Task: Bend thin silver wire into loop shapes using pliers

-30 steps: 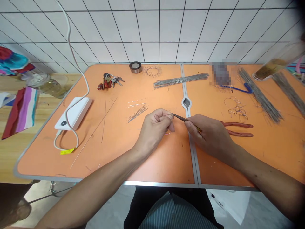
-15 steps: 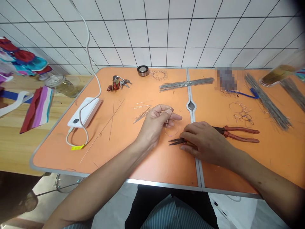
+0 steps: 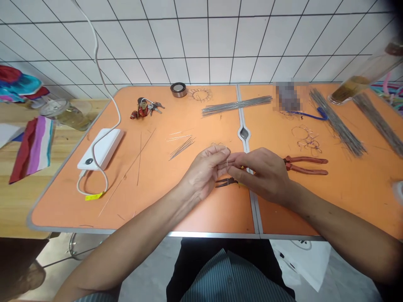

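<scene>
**Left hand (image 3: 201,172), right hand (image 3: 261,172) meet at thin wire (image 3: 227,156)**

Left fingertips pinch the wire upright above the orange surface (image 3: 63,209). Right fingertips touch the left fingers; cannot tell if they grip it. Needle-nose pliers (image 3: 225,182) lie just below the hands, red-handled pliers (image 3: 305,165) off right.

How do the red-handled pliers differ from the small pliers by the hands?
The red-handled pliers lie clear of the right hand, while the small pliers lie partly beneath it, beside the left hand. The red pair shows long red handles; the small pair shows mainly slim dark jaws. Both lie on the orange table.
</scene>
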### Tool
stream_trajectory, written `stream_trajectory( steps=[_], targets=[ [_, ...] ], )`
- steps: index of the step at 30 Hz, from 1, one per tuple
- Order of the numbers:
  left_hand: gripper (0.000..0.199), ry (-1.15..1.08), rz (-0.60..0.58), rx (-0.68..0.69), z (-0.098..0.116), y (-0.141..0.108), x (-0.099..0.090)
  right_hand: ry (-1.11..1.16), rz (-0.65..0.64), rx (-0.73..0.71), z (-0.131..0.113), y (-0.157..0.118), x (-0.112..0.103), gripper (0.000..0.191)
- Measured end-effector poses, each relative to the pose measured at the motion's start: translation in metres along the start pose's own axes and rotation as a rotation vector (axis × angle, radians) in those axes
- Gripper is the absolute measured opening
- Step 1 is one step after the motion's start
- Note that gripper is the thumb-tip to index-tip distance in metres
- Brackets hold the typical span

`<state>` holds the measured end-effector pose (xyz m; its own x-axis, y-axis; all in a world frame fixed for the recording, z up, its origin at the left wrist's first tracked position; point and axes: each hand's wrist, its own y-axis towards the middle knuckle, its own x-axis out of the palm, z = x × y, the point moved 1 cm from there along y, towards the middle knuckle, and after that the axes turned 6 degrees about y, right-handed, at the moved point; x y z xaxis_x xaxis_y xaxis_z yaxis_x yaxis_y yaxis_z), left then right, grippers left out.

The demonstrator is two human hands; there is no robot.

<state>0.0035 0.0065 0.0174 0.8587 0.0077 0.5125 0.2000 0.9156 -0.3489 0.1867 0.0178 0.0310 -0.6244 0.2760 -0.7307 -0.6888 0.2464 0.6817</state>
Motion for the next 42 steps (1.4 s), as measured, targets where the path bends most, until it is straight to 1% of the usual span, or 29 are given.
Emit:
stream_trajectory(
  steps=[3, 5, 7, 9, 11, 13, 15, 16, 18, 20, 22, 25, 29, 33, 35, 37, 39, 42],
  targets=[
    [0.025, 0.012, 0.022, 0.008, -0.002, -0.001, 0.002, -0.104, -0.010, -0.099, 0.002, 0.000, 0.003, 0.023],
    [0.032, 0.040, 0.017, 0.024, -0.003, -0.002, 0.003, -0.149, -0.020, -0.139, 0.003, -0.001, 0.005, 0.023],
    [0.036, 0.100, -0.001, 0.050, -0.002, -0.003, 0.003, -0.137, -0.019, -0.137, 0.004, -0.002, 0.004, 0.023],
    [0.033, 0.191, 0.002, 0.094, 0.001, -0.004, 0.002, -0.054, 0.020, -0.069, 0.005, -0.002, 0.000, 0.021],
    [0.029, 0.311, 0.055, 0.182, 0.008, -0.004, -0.003, 0.064, 0.095, 0.071, 0.008, -0.001, -0.006, 0.018],
    [0.022, 0.480, 0.164, 0.337, 0.018, -0.002, -0.010, 0.165, 0.172, 0.291, 0.012, 0.000, -0.012, 0.015],
    [0.016, 0.768, 0.308, 0.496, 0.027, 0.002, -0.017, 0.255, 0.208, 0.532, 0.017, 0.001, -0.014, 0.011],
    [0.013, 0.954, 0.349, 0.528, 0.029, 0.005, -0.021, 0.306, 0.211, 0.640, 0.019, 0.000, -0.014, 0.010],
    [0.011, 1.272, 0.395, 0.529, 0.029, 0.010, -0.027, 0.423, 0.198, 0.790, 0.022, -0.001, -0.012, 0.010],
    [0.008, 1.483, 0.408, 0.478, 0.025, 0.015, -0.032, 0.524, 0.177, 0.879, 0.024, -0.003, -0.008, 0.011],
    [0.009, 1.607, 0.415, 0.418, 0.021, 0.018, -0.035, 0.593, 0.167, 0.934, 0.025, -0.004, -0.006, 0.013],
    [0.016, 1.719, 0.414, 0.352, 0.016, 0.021, -0.038, 0.673, 0.174, 1.006, 0.027, -0.006, -0.004, 0.014],
    [0.021, 1.766, 0.389, 0.329, 0.015, 0.024, -0.039, 0.783, 0.196, 1.062, 0.031, -0.008, -0.002, 0.014],
    [0.022, 1.715, 0.394, 0.342, 0.015, 0.027, -0.041, 0.857, 0.203, 1.098, 0.032, -0.008, 0.000, 0.017],
    [0.020, 1.612, 0.389, 0.354, 0.016, 0.027, -0.042, 0.912, 0.213, 1.129, 0.033, -0.008, -0.001, 0.018],
    [0.018, 1.453, 0.363, 0.354, 0.017, 0.028, -0.042, 0.990, 0.196, 1.168, 0.035, -0.009, -0.001, 0.020],
    [0.016, 1.283, 0.324, 0.359, 0.017, 0.028, -0.041, 1.082, 0.131, 1.217, 0.038, -0.011, 0.001, 0.024],
    [0.015, 1.088, 0.277, 0.354, 0.015, 0.029, -0.037, 1.189, -0.011, 1.284, 0.040, -0.016, 0.005, 0.031]
  ],
)
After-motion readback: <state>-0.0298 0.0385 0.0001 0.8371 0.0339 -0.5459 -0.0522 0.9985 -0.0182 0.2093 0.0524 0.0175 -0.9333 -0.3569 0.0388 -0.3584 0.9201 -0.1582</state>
